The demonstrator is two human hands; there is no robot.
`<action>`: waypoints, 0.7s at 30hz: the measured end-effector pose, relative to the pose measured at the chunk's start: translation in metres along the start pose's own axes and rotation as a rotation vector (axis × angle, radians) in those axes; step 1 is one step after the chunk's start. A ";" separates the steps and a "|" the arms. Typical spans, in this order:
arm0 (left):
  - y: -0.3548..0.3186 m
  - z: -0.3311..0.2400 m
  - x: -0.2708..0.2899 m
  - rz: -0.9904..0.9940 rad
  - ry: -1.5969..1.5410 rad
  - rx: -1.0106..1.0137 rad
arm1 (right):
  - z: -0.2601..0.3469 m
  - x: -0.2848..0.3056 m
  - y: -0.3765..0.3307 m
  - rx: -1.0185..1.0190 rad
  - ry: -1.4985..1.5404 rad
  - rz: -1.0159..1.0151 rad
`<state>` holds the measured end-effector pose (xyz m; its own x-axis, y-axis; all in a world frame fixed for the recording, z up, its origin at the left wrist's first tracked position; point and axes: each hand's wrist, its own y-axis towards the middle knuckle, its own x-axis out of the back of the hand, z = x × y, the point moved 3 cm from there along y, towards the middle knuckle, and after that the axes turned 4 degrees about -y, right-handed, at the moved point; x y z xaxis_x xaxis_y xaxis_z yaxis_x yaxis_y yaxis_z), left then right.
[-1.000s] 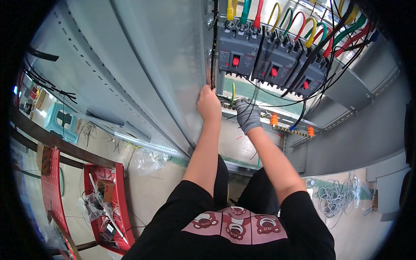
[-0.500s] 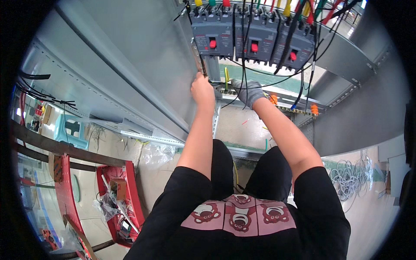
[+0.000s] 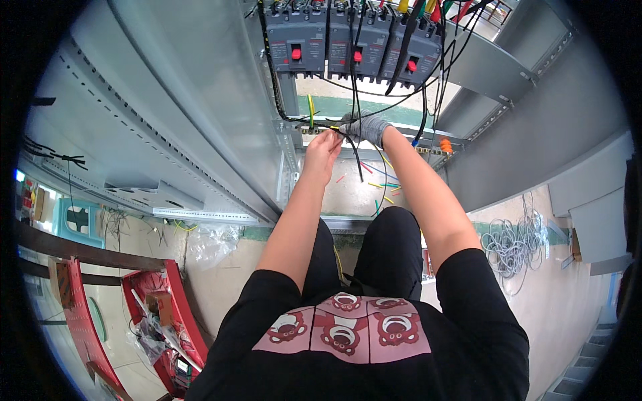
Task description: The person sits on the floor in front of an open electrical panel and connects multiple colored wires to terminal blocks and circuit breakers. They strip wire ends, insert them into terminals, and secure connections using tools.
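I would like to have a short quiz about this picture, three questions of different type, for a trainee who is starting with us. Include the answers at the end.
1. Multiple choice: where does the coil of grey cable lie?
A) in the red tray
B) on the floor, toward the right of the picture
C) on the blue stool

2. True or false: the left hand is bare, while the right hand wears a grey glove.

3. Fill in the number: in the picture, ___ dark grey breakers, each with a red switch, stand in a row above the hands.

Key: 1. B; 2. True; 3. three
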<state>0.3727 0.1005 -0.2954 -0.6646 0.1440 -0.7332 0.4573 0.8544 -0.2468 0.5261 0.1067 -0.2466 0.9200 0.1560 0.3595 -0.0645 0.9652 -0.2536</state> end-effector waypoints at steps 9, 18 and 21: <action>0.023 -0.007 0.010 0.009 0.077 -0.008 | 0.000 0.000 0.002 0.082 -0.138 -0.118; 0.022 -0.007 0.010 0.055 -0.064 0.039 | 0.018 -0.017 -0.024 0.399 -0.620 -0.405; 0.020 -0.005 0.001 0.043 0.085 -0.033 | 0.010 -0.018 -0.023 0.352 -0.523 -0.413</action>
<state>0.3782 0.1203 -0.2975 -0.6932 0.2220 -0.6857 0.4680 0.8622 -0.1940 0.5071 0.0837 -0.2383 0.5980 -0.2385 0.7652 0.0456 0.9633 0.2646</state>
